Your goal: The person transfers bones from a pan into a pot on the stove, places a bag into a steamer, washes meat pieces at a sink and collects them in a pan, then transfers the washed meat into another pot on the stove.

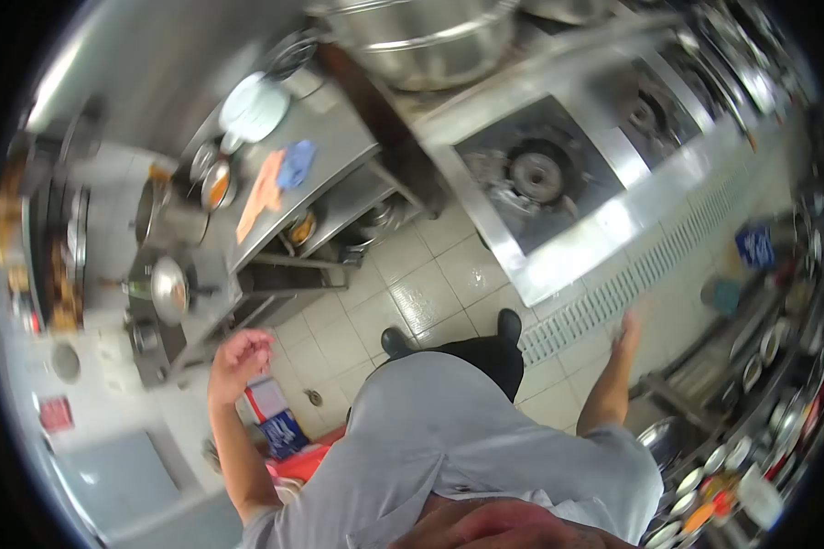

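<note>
"Where's the round metal pan or lid (pixel 168 289)?"
"Near the bench's (pixel 341 130) front edge, apart from the left hand (pixel 241 361), empty, loosely curled; the right hand (pixel 625 336) looks empty, extended."
"Handling?"
"Probably stiff, slick; rim hold."

A commercial kitchen. A steel burner range (pixel 624 163) stands upper right, a large pot (pixel 426 46) top centre.

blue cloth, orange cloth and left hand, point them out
Blue cloth (pixel 298 165), head view: middle of its crumpled top.
Orange cloth (pixel 263 194), head view: midway along its length.
Left hand (pixel 243 356), head view: middle of the hand.
</note>
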Available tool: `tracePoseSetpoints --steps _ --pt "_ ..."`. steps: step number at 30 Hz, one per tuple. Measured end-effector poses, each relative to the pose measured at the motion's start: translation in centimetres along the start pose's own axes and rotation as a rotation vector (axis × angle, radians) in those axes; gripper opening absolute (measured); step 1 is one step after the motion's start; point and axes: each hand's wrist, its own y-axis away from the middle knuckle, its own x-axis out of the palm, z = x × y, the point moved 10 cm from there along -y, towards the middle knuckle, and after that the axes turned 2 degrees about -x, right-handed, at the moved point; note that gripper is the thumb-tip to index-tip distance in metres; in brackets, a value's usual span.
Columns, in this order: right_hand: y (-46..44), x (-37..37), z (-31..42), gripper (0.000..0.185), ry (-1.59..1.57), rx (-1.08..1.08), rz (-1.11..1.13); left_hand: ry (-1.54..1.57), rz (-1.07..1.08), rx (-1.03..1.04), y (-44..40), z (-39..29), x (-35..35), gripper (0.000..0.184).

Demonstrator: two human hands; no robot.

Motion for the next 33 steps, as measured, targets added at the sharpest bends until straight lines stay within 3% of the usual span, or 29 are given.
tracePoseSetpoints --steps 1,2,5,8,11,14,17,18,19,20,21,25,29,33 --pt "3.8 -5.4 -6.1 0.031 0.188 0.26 0.028 0.025 -0.045 -0.016 1.1 1.8 -1.8 0.027" --pt "8.5 -6.0 -8.3 0.03 0.446 0.452 0.092 0.058 -0.082 -0.004 1.6 4.5 -3.6 0.028" --pt "19.1 -0.5 -12.4 0.026 0.979 0.707 0.526 0.084 -0.16 0.005 3.6 9.6 -8.0 0.026" --pt "26.8 10.0 -15.6 0.023 1.362 0.662 1.028 0.243 -0.162 0.012 5.4 18.4 -13.3 0.024" --pt "31.6 22.9 -18.2 0.021 1.575 0.381 1.442 0.466 -0.237 0.037 6.6 28.6 -17.9 0.023" --pt "34.7 41.0 -19.5 0.021 1.454 -0.087 1.672 0.661 -0.342 0.066 9.7 35.4 -22.4 0.024" --pt "44.2 62.5 -13.8 0.019 1.291 -0.546 1.457 0.737 -0.452 0.07 12.7 40.6 -28.9 0.026" --pt "49.5 68.1 -11.1 0.02 1.198 -0.643 1.42 0.753 -0.488 0.071 13.3 42.3 -31.0 0.027" --pt "54.9 72.3 -9.2 0.016 1.062 -0.482 1.41 0.757 -0.529 0.064 13.6 43.8 -33.3 0.028" --pt "60.3 75.5 -8.5 0.018 1.005 -0.256 1.449 0.755 -0.572 0.059 13.8 45.1 -35.9 0.028" --pt "64.9 78.5 -8.1 0.021 1.016 -0.242 1.49 0.75 -0.62 0.054 13.7 46.4 -38.9 0.029" --pt "78.7 87.3 -10.9 0.023 0.803 -0.287 1.675 0.717 -0.752 0.107 12.7 50.3 -50.3 0.03" --pt "89.9 94.3 -15.8 0.026 0.757 -0.415 1.758 0.645 -0.837 0.018 11.3 52.7 -60.9 0.032" --pt "107.3 99.2 -15.6 0.035 0.526 -1.056 1.868 0.663 -0.858 -0.026 9.7 56.0 -71.8 0.031"
